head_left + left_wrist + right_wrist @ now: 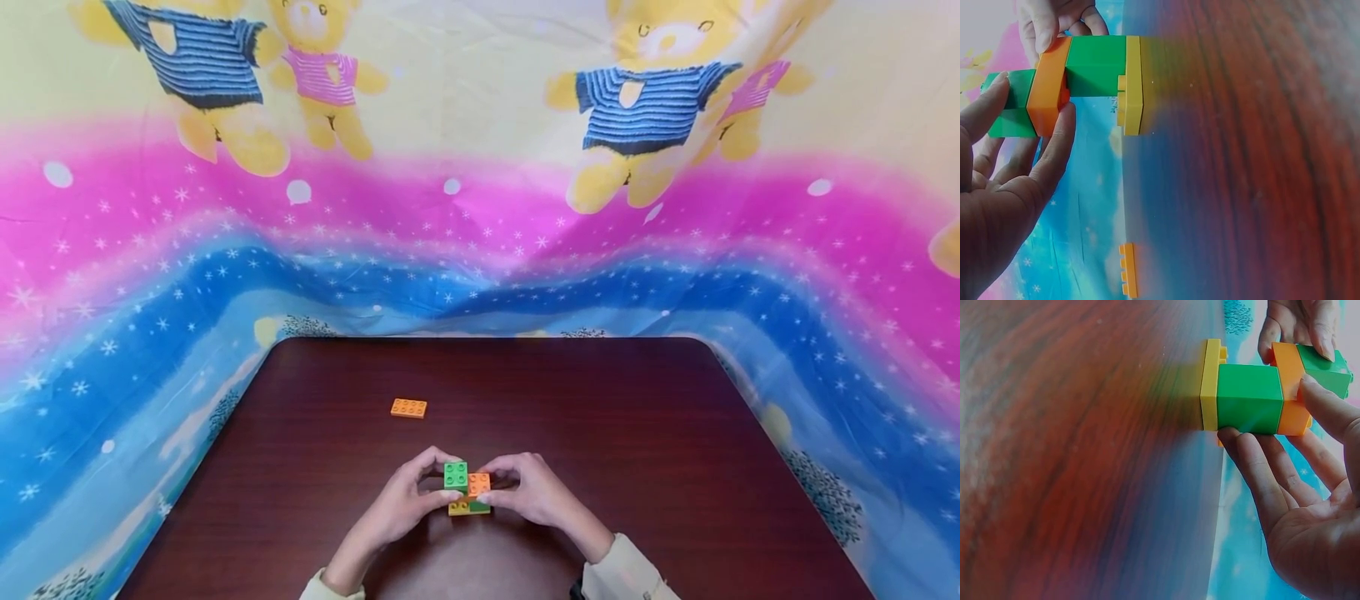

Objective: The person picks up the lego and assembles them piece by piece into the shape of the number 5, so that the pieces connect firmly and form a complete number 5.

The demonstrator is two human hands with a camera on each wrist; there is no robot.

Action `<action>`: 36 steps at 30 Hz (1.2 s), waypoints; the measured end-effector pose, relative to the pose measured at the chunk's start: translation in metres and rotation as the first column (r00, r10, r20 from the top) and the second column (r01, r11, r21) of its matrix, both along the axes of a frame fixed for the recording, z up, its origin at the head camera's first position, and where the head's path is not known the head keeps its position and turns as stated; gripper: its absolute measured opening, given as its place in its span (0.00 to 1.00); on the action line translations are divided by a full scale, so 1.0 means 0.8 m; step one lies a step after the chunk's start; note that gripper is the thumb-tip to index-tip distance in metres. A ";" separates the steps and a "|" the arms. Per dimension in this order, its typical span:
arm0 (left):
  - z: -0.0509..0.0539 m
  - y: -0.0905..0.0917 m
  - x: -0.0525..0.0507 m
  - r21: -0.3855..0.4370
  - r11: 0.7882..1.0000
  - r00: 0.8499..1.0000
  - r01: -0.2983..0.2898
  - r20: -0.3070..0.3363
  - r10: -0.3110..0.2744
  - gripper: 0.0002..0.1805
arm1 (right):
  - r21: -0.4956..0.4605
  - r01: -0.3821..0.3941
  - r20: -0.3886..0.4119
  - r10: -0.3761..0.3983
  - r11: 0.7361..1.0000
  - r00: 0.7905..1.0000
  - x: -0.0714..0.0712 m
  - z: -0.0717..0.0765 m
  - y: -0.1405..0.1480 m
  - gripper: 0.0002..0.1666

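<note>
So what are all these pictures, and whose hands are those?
There's no robot here, just a person's bare hands. The picture with the bears comes from a camera worn on the head, looking forward and down. The other two come from cameras on the wrists, so the table looks tipped sideways. The left hand and right hand both hold one little stack. A thin yellow piece is at the bottom, then a green block, an orange piece, and a second green block on top. A flat orange brick lies alone, beyond the hands.
</note>
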State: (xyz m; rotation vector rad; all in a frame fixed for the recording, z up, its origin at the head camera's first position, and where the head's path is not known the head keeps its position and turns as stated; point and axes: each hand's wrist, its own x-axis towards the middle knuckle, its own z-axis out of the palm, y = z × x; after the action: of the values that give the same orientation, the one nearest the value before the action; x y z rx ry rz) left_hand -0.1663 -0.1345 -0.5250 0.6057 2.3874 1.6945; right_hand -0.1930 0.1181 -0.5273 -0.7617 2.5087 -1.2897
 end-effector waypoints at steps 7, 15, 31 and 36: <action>-0.001 0.001 0.001 0.018 1.000 1.000 -0.001 0.015 0.001 0.17 | 0.002 -0.003 -0.002 0.003 1.000 1.000 0.000 0.000 0.000 0.15; -0.003 0.000 0.002 0.016 1.000 1.000 -0.001 0.011 0.001 0.17 | 0.001 0.002 0.006 -0.002 1.000 1.000 0.001 0.000 -0.001 0.15; -0.001 0.001 0.005 -0.006 1.000 1.000 -0.013 -0.014 0.013 0.18 | -0.004 -0.007 -0.006 0.007 1.000 1.000 -0.002 -0.001 0.000 0.17; 0.000 0.002 0.006 -0.003 1.000 1.000 -0.001 -0.010 0.001 0.18 | -0.002 -0.008 -0.001 0.008 1.000 1.000 -0.002 0.000 0.000 0.17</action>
State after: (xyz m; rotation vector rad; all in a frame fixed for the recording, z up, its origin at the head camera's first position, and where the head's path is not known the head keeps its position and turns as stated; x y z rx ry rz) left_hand -0.1614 -0.1331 -0.5253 0.6142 2.3971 1.6924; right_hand -0.1948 0.1181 -0.5277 -0.7717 2.5029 -1.2893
